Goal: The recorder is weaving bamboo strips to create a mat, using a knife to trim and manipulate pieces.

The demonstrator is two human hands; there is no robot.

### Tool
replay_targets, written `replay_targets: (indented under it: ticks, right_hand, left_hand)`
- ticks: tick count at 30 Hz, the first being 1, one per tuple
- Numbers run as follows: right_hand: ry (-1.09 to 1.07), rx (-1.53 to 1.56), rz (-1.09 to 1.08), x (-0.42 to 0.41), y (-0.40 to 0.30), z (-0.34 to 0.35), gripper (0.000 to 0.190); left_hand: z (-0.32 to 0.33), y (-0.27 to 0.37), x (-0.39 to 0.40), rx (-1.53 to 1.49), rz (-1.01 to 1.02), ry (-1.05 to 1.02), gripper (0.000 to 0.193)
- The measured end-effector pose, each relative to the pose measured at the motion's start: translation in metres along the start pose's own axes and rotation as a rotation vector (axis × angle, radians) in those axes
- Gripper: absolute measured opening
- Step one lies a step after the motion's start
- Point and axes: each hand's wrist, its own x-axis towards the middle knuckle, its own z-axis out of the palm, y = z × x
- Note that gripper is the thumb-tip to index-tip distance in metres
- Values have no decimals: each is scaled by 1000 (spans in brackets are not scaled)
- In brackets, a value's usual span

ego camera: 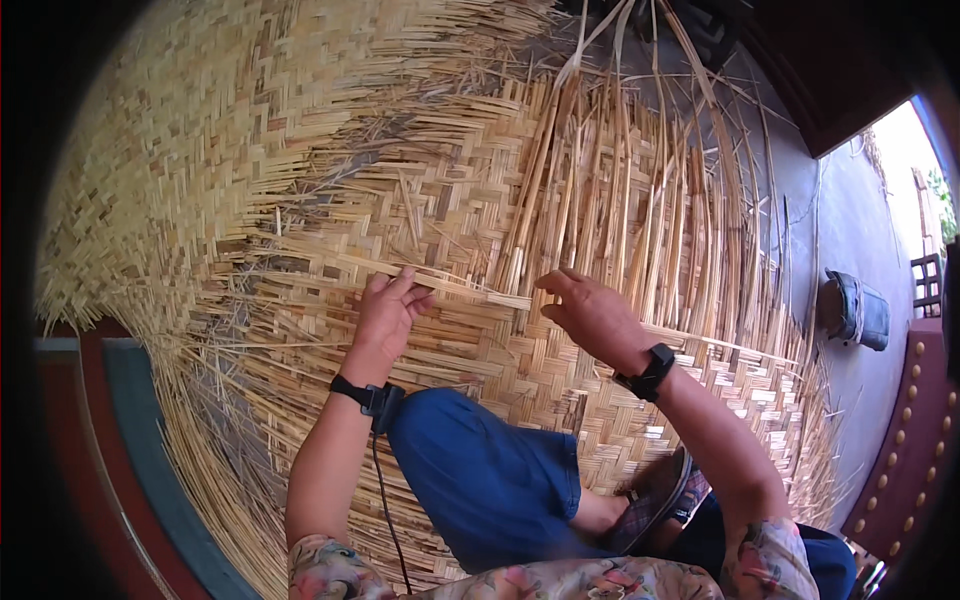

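A partly woven mat of flat reed strips (450, 176) lies on the floor under both hands. My left hand (390, 311) touches a pale strip bundle (465, 291) at the mat's working edge; thumb and forefinger are close together on it. My right hand (589, 307) is just right of that bundle's end, fingers curled with a gap between thumb and forefinger, and nothing clearly held. Long upright strips (622, 195) run away from the right hand, folded back over the weave. Loose strip ends stick out at the left, below my left hand.
A larger woven mat (195, 120) lies at the upper left. My bent knee in blue cloth (480, 465) rests close below the hands. A cable (384, 495) hangs from the left wrist. At the right are a tied dark bundle (862, 309) and a studded red board (896, 442).
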Motion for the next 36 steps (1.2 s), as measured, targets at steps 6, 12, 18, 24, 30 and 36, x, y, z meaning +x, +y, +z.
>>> replay_targets:
  ticks: [6,12,18,24,30,36]
  right_hand:
    - [126,247,189,-13,54,5,34]
    - [222,-182,150,-95,116,-19,13]
    - [-29,-240,201,-98,107,-38,14]
    - [-275,260,489,-55,104,-28,20]
    - [-301,-233,461,-54,97,-24,20]
    - [-369,-510,289,-142,112,-119,31]
  left_hand:
    - [-33,-11,22,-198,65,19,16]
    - [-8,-11,-5,1036,834,287,19]
    - [39,-36,28,1516,323,-515,19]
    - [5,-49,68,1095,277,-548,14]
    - [53,-25,65,1440,215,-562,13]
    - [104,14,24,1615,275,-577,34]
